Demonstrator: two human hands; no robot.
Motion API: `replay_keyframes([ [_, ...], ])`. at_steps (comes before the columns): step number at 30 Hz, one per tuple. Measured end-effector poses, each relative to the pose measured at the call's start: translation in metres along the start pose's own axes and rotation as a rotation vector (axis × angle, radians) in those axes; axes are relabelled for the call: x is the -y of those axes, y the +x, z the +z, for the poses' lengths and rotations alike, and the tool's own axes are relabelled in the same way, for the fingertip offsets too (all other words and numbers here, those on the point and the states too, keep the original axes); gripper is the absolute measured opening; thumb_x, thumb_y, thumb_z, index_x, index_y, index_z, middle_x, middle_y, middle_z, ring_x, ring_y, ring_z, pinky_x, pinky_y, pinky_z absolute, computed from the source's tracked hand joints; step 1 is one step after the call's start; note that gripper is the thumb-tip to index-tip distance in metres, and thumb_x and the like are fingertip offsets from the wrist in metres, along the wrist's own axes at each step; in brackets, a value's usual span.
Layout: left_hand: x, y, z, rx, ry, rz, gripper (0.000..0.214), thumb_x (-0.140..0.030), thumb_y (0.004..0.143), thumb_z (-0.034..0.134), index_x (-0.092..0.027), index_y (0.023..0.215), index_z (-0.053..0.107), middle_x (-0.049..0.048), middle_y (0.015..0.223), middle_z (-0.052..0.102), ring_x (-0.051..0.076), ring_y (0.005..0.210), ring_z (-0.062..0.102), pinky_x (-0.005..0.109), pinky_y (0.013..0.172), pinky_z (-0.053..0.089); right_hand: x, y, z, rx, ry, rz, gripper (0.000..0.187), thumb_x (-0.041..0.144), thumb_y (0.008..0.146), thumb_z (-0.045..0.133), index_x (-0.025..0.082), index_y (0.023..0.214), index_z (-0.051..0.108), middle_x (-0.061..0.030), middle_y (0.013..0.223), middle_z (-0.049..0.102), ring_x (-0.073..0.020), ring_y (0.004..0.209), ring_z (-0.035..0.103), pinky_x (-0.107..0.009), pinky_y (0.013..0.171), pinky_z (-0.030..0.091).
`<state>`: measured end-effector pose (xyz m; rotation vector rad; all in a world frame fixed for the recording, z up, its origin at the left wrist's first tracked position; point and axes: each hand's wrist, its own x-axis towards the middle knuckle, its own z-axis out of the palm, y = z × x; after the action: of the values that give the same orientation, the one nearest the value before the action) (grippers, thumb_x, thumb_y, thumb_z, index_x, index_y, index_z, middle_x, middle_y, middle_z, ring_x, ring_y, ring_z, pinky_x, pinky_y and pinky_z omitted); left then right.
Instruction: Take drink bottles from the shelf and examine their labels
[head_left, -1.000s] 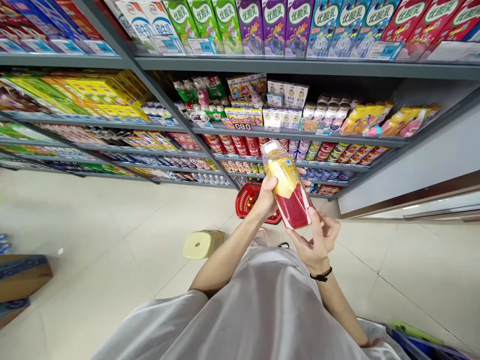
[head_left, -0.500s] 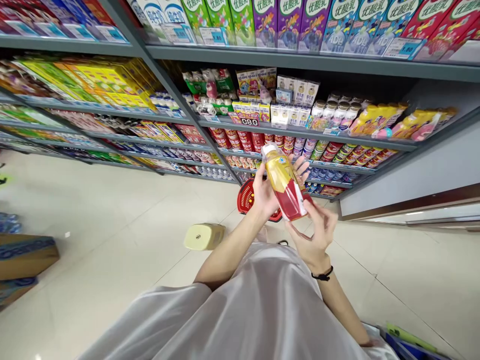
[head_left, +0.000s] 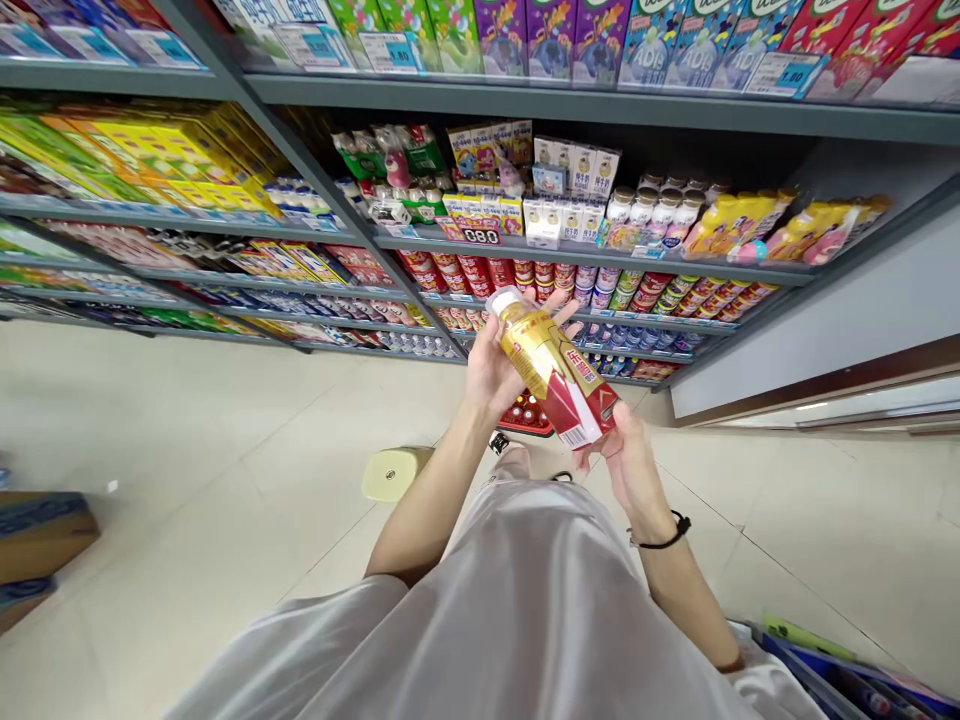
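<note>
A drink bottle (head_left: pixel 555 375) with a white cap and a gold and red label lies tilted between my hands, its cap end up and to the left. My left hand (head_left: pixel 491 372) cradles the cap end, thumb beside the neck and fingers spread out behind the bottle. At the base, my right hand (head_left: pixel 626 450) grips the lower corner with its thumb and fingers. Part of the label, with a barcode, faces me. Below the bottle shows a red basket (head_left: pixel 525 430), largely hidden by it and my left arm, with several round-topped items inside.
Shelves (head_left: pixel 525 95) of drink cartons, small bottles and cans rise in front. A pale yellow stool (head_left: pixel 391 474) stands on the floor left of my legs. Cardboard boxes (head_left: pixel 45 540) sit at far left. A grey wall panel (head_left: pixel 840 310) borders the right; a blue crate (head_left: pixel 825 670) is lower right.
The bottle has been turned about its length, bringing another side of the label with the barcode into view. My right hand has shifted its hold at the base. The view has moved slightly.
</note>
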<state>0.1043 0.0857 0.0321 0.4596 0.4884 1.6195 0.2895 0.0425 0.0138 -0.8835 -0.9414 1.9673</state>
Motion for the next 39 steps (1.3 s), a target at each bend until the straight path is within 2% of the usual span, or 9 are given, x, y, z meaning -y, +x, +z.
replay_keyframes([
  [5, 0.014, 0.002, -0.008, -0.110, 0.024, -0.075, 0.045, -0.059, 0.097, 0.058, -0.019, 0.114, 0.070, 0.0083, 0.143, 0.067, 0.033, 0.145, 0.054, 0.048, 0.117, 0.051, 0.006, 0.005, 0.000, 0.210, 0.138, 0.278, 0.087, 0.094, 0.085, 0.040, 0.014, 0.070, 0.071, -0.0117, 0.052, 0.068, -0.0185, 0.034, 0.059, -0.022, 0.029, 0.038],
  [16, 0.029, 0.002, -0.030, -0.166, 0.039, -0.091, 0.036, -0.049, 0.098, 0.065, -0.015, 0.109, 0.073, 0.0087, 0.117, 0.077, 0.027, 0.135, 0.064, 0.038, 0.116, 0.052, 0.002, 0.015, -0.014, 0.251, 0.331, 0.367, 0.096, 0.094, 0.090, 0.028, 0.012, 0.073, 0.074, -0.0086, 0.043, 0.061, -0.0154, 0.027, 0.050, -0.020, 0.025, 0.031],
  [19, 0.026, 0.003, -0.030, -0.173, 0.001, -0.115, 0.038, -0.053, 0.098, 0.065, -0.018, 0.110, 0.071, 0.0069, 0.122, 0.076, 0.027, 0.136, 0.063, 0.042, 0.116, 0.052, 0.004, 0.015, -0.013, 0.313, 0.304, 0.408, 0.099, 0.095, 0.090, 0.022, 0.011, 0.079, 0.073, -0.0126, 0.054, 0.068, -0.0183, 0.033, 0.058, -0.021, 0.027, 0.036],
  [23, 0.013, 0.007, -0.026, -0.214, -0.012, -0.130, 0.050, -0.071, 0.095, 0.058, -0.022, 0.100, 0.065, 0.0055, 0.129, 0.074, 0.031, 0.135, 0.064, 0.049, 0.111, 0.055, 0.006, 0.011, -0.001, 0.416, 0.156, 0.440, 0.104, 0.100, 0.083, 0.032, 0.007, 0.101, 0.073, -0.0260, 0.091, 0.079, -0.0291, 0.069, 0.079, -0.027, 0.045, 0.056],
  [26, -0.002, 0.009, -0.021, -0.217, 0.037, -0.095, 0.055, -0.076, 0.092, 0.056, -0.022, 0.098, 0.063, 0.0076, 0.129, 0.073, 0.033, 0.136, 0.062, 0.050, 0.108, 0.057, -0.003, 0.006, 0.010, 0.281, 0.058, 0.298, 0.081, 0.089, 0.085, 0.058, 0.012, 0.108, 0.069, -0.0216, 0.103, 0.079, -0.0287, 0.088, 0.080, -0.032, 0.066, 0.065],
  [29, -0.015, 0.007, -0.015, -0.247, 0.134, 0.004, 0.056, -0.076, 0.090, 0.057, -0.021, 0.099, 0.063, 0.0087, 0.122, 0.075, 0.032, 0.132, 0.065, 0.045, 0.106, 0.058, -0.016, 0.007, 0.011, 0.064, -0.037, 0.064, 0.055, 0.054, 0.076, 0.090, 0.023, 0.108, 0.059, -0.0088, 0.107, 0.080, -0.0226, 0.090, 0.079, -0.034, 0.078, 0.067],
  [33, -0.025, 0.000, -0.013, -0.270, 0.254, 0.109, 0.051, -0.071, 0.089, 0.061, -0.021, 0.100, 0.063, 0.0073, 0.113, 0.077, 0.029, 0.124, 0.070, 0.042, 0.106, 0.057, -0.029, 0.016, 0.000, -0.025, -0.150, -0.230, 0.083, 0.037, 0.064, 0.099, 0.027, 0.128, 0.047, -0.0075, 0.113, 0.077, -0.0208, 0.097, 0.077, -0.036, 0.089, 0.065],
  [36, -0.034, -0.002, -0.020, -0.209, 0.342, 0.119, 0.051, -0.068, 0.087, 0.066, -0.020, 0.102, 0.065, 0.0078, 0.107, 0.078, 0.029, 0.114, 0.073, 0.041, 0.100, 0.058, -0.027, 0.021, -0.008, -0.081, -0.353, -0.475, 0.093, 0.034, 0.071, 0.096, 0.025, 0.144, 0.039, -0.0136, 0.130, 0.069, -0.0241, 0.120, 0.070, -0.042, 0.106, 0.059],
  [39, -0.054, 0.001, -0.032, -0.163, 0.634, 0.120, 0.046, -0.063, 0.087, 0.072, -0.018, 0.100, 0.072, 0.0088, 0.102, 0.078, 0.027, 0.103, 0.074, 0.032, 0.086, 0.059, -0.019, 0.026, -0.013, -0.101, -0.513, -0.624, 0.091, 0.037, 0.079, 0.090, 0.022, 0.150, 0.037, -0.0185, 0.139, 0.062, -0.0270, 0.132, 0.063, -0.047, 0.110, 0.055],
])
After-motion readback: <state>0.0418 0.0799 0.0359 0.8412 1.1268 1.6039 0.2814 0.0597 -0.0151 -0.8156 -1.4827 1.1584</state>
